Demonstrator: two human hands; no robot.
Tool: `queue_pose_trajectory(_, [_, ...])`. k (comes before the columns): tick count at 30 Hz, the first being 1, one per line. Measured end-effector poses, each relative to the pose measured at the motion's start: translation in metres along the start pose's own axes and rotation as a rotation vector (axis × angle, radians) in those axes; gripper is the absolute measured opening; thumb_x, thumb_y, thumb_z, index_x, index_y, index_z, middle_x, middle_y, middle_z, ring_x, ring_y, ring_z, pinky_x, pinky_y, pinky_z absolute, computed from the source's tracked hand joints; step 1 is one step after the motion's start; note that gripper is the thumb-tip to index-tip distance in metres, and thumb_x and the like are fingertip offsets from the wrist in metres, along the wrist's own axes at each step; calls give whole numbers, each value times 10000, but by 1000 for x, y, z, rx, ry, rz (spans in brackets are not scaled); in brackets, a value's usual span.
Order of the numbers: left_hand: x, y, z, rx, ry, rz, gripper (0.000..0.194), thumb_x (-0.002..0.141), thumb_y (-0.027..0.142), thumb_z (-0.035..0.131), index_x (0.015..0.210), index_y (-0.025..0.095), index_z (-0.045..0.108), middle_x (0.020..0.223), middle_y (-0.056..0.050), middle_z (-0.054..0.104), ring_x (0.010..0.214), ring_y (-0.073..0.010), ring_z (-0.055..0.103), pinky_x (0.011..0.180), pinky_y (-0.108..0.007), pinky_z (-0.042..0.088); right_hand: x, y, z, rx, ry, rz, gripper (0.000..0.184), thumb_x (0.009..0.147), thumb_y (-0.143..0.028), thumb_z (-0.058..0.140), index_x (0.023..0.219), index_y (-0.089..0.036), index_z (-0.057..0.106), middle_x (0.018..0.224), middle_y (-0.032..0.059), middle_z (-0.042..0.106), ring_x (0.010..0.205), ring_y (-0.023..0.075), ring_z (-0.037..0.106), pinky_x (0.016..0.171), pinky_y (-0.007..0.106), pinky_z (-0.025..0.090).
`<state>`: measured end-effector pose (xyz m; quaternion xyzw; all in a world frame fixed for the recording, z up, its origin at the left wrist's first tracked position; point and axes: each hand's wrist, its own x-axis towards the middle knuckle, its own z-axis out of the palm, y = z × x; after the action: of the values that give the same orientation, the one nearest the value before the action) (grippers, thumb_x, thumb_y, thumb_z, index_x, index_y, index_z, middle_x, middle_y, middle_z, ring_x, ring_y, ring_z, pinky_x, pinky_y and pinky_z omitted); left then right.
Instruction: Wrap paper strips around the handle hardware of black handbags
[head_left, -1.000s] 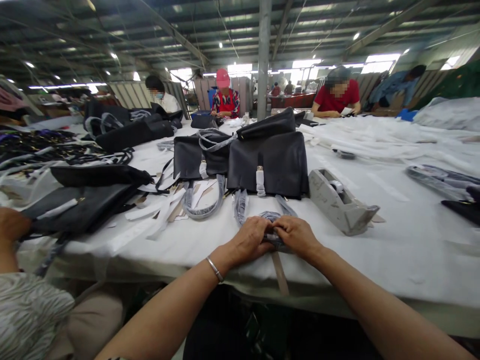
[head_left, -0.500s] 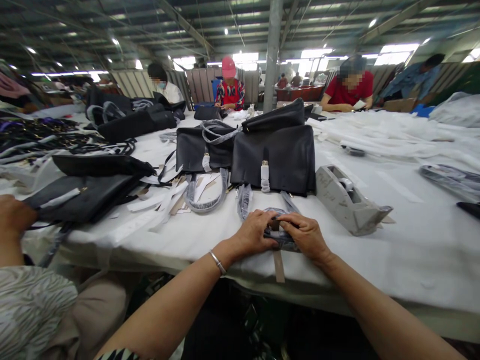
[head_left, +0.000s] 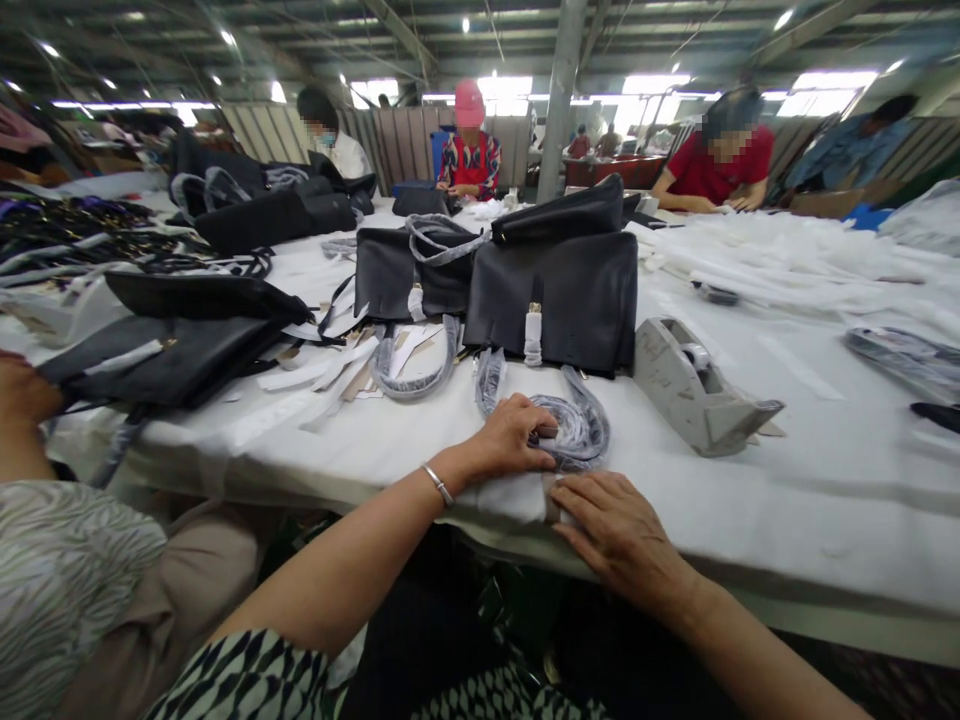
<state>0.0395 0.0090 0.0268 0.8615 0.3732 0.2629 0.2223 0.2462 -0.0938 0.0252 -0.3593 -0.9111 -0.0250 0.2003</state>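
Note:
My left hand [head_left: 517,437] is closed on a coiled, plastic-wrapped bag strap [head_left: 592,440] lying near the table's front edge. Just below it, my right hand [head_left: 622,525] has its fingers pressed together at a narrow brown strip [head_left: 552,497], partly covered by the fingertips. Behind the coil a black handbag [head_left: 577,300] stands on the table, its wrapped handle [head_left: 489,380] reaching forward to the coil. White wrapping covers the bag's front buckle tab [head_left: 533,338].
A grey tape dispenser [head_left: 694,390] stands right of the bag. A second black handbag [head_left: 382,275] and paper scraps [head_left: 341,375] are to the left. Another black bag [head_left: 172,350] lies beside a neighbour's hand [head_left: 26,390]. Co-workers sit across the table.
My right hand has left the strap and moved down to the brown strip at the table edge. My left hand has stayed on the coil, which now shows more.

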Motion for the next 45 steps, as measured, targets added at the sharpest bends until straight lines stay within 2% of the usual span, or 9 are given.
queue_pose_trajectory(4, [2, 7, -4, 31, -30, -24, 336, 651, 262, 835, 929, 180, 664, 889, -31, 638, 975, -216, 491, 873, -314, 425, 7, -15, 5, -111, -4, 20, 445, 792, -301, 715, 1185, -113, 623, 1144, 122, 645, 1015, 289, 553, 940, 454, 399])
queue_pose_trajectory(12, [4, 13, -5, 56, -36, -29, 302, 657, 249, 804, 915, 176, 665, 876, -30, 651, 978, -222, 506, 876, -322, 431, 8, -11, 7, 3, 9, 83, 227, 869, -165, 581, 1077, -167, 672, 1099, 73, 666, 960, 229, 559, 849, 357, 406])
queue_pose_trajectory(15, [3, 13, -5, 37, -7, -53, 296, 636, 238, 810, 888, 170, 669, 864, -29, 639, 952, -216, 517, 851, -311, 441, 14, -10, 5, 22, -2, 49, 188, 892, -130, 537, 987, -189, 688, 996, 48, 691, 883, 208, 570, 800, 341, 394])
queue_pose_trajectory(20, [3, 12, -3, -59, -17, -51, 296, 618, 188, 796, 895, 163, 694, 839, -22, 637, 914, -196, 530, 787, -271, 451, 30, -21, 7, 11, 87, 0, 175, 898, -123, 523, 930, -181, 686, 848, 41, 698, 786, 200, 574, 750, 338, 395])
queue_pose_trajectory(24, [3, 8, -2, -94, -4, -75, 312, 598, 169, 799, 892, 157, 697, 829, -21, 645, 906, -193, 530, 776, -263, 452, 30, -23, 14, 57, 168, 23, 189, 921, -151, 506, 983, -178, 682, 935, 60, 706, 845, 205, 606, 786, 337, 431])
queue_pose_trajectory(28, [2, 6, -6, -100, -50, -29, 308, 630, 204, 793, 921, 167, 698, 873, -19, 668, 953, -203, 521, 838, -277, 439, 24, -18, 15, 143, 245, 92, 179, 937, -159, 506, 983, -183, 678, 949, 53, 716, 874, 190, 641, 822, 323, 469])
queue_pose_trajectory(33, [-1, 2, -15, -145, -106, 76, 149, 788, 225, 670, 926, 180, 706, 884, -3, 684, 953, -179, 539, 945, -293, 381, 36, -9, 5, 124, 312, 136, 177, 941, -204, 525, 950, -187, 702, 911, 41, 731, 847, 189, 666, 814, 324, 489])
queue_pose_trajectory(39, [-6, -5, -13, -210, -81, 140, 334, 726, 46, 557, 1007, 172, 687, 861, -7, 660, 885, -160, 548, 850, -258, 416, 57, 12, 4, 325, 197, 376, 217, 916, -299, 530, 926, -198, 721, 910, 36, 732, 817, 185, 676, 768, 302, 511])
queue_pose_trajectory(45, [-10, -4, -14, -184, -51, 100, 351, 737, 90, 556, 1061, 174, 664, 904, -29, 647, 952, -188, 543, 922, -285, 418, 64, 19, 3, 446, 121, 548, 254, 852, -382, 562, 884, -193, 729, 833, 29, 727, 735, 188, 651, 722, 305, 498])
